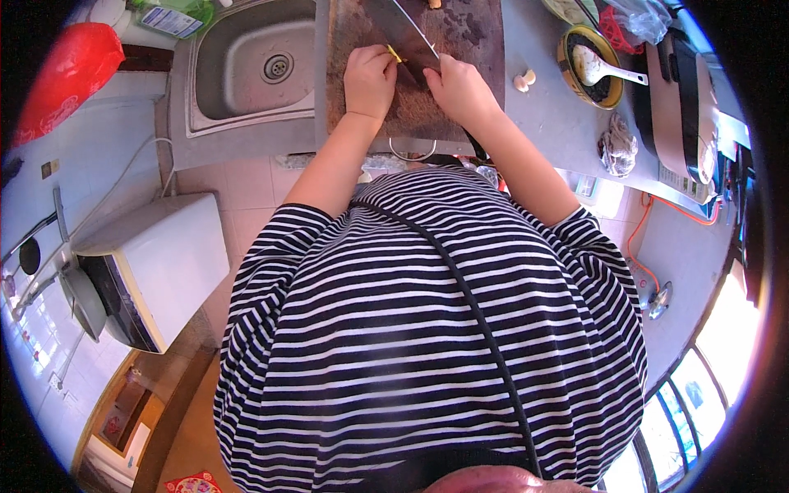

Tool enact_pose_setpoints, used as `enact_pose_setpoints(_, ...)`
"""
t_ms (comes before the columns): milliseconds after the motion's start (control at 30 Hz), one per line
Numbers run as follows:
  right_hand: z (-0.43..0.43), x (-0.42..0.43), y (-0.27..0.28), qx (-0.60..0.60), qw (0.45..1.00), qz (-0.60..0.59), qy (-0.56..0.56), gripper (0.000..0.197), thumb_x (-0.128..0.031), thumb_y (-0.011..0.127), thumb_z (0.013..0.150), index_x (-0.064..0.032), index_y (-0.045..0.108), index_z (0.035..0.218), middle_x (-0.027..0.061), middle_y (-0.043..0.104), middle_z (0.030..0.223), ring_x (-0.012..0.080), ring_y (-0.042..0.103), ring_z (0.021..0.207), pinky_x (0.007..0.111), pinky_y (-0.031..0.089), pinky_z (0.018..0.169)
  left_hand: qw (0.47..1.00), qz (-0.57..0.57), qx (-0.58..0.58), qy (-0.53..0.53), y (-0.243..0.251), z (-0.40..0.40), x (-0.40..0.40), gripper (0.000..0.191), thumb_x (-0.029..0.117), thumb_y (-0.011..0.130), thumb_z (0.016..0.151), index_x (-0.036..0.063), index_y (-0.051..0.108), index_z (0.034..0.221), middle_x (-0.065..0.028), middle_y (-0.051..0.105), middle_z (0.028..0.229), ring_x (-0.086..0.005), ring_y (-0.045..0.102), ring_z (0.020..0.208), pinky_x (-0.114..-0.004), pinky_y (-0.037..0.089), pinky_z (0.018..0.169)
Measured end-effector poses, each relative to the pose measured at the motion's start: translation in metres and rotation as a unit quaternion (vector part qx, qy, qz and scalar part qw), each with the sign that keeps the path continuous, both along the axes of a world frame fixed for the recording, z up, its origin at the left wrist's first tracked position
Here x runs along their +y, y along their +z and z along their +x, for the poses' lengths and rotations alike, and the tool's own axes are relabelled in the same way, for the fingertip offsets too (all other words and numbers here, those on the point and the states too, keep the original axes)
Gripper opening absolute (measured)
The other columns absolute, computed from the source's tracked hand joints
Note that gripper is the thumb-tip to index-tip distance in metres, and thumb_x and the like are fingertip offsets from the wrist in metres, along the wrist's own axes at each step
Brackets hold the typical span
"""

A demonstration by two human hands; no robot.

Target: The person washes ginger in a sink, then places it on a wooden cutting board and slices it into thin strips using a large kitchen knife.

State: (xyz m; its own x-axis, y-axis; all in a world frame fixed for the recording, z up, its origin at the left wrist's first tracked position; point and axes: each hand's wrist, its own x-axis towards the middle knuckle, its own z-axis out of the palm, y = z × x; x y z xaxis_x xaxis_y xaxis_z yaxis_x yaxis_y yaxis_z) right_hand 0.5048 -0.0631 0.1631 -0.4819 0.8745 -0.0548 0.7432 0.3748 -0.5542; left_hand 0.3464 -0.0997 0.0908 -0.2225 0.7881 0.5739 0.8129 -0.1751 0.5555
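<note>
On a worn wooden cutting board (370, 132), my left hand (370, 80) holds a small yellow piece (394, 54) of food between thumb and fingers. The piece may be ginger; its kind is not certain. My right hand (462, 86) grips a wide-bladed kitchen knife (400, 31), whose handle is hidden in the fist. The blade slants up and left, beyond the left fingertips, and its far end leaves the picture. A small brownish piece (435, 3) lies at the board's far side. Garlic cloves (524, 81) rest on the counter right of the board.
A steel sink (259, 68) lies left of the board. To the right are a yellow bowl (563, 52) with dark contents and a white spoon (616, 73), a crumpled plastic bag (618, 145) and a rice cooker (672, 111). A metal ring (412, 159) hangs at the board's near edge.
</note>
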Motion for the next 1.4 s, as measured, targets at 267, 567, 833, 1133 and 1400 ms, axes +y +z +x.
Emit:
enact_pose_setpoints(267,-0.006,0.002,-0.004,-0.032,0.999,0.008,0.017,0.028,-0.023,0.052,0.087,0.0032,0.056,0.078,0.0248,0.062,0.077,0.0419,0.062,0.074,0.049,0.051,0.067,1.0,-0.002,-0.011,-0.001,0.0,0.001,-0.001,0.009,0.006,0.068,0.069,0.0035,0.067,0.078,-0.0071,0.065,0.091,-0.0267,0.059,0.088,-0.036,0.048,0.079)
enact_pose_setpoints(567,-0.014,0.018,-0.007,-0.043,0.999,0.008,0.009,0.029,-0.026,0.054,0.085,0.003,0.06,0.084,0.0249,0.063,0.079,0.041,0.062,0.076,0.047,0.051,0.069,1.0,-0.011,0.014,-0.003,0.001,0.001,0.001,0.007,0.006,0.068,0.07,0.0043,0.068,0.077,-0.0071,0.064,0.09,-0.0267,0.058,0.088,-0.036,0.047,0.08)
enact_pose_setpoints(833,0.023,0.008,-0.003,0.117,0.991,-0.021,-0.066,0.03,-0.027,0.058,0.085,0.0027,0.057,0.09,0.0271,0.061,0.078,0.0437,0.06,0.079,0.047,0.049,0.069,1.0,-0.009,0.004,-0.006,0.008,0.01,0.011,0.007,0.007,0.068,0.071,0.0043,0.068,0.078,-0.0074,0.064,0.089,-0.0276,0.057,0.085,-0.036,0.047,0.077)
enact_pose_setpoints(1133,0.021,0.006,0.0,0.082,0.994,-0.04,-0.059,0.029,-0.026,0.057,0.084,0.0026,0.057,0.089,0.0262,0.061,0.078,0.0424,0.06,0.08,0.048,0.049,0.07,0.999,0.001,-0.042,-0.029,0.013,0.019,0.009,0.014,0.005,0.069,0.07,0.0033,0.068,0.083,-0.01,0.063,0.089,-0.0284,0.058,0.086,-0.037,0.048,0.077)
enact_pose_setpoints(1400,0.038,0.008,0.006,0.166,0.98,-0.05,-0.102,0.028,-0.024,0.063,0.082,0.0021,0.059,0.094,0.0228,0.062,0.074,0.0404,0.061,0.071,0.042,0.048,0.064,0.992,-0.061,-0.103,-0.027,0.015,0.016,0.016,0.014,0.002,0.067,0.069,0.0005,0.065,0.083,-0.0122,0.062,0.087,-0.0301,0.059,0.081,-0.038,0.049,0.075)
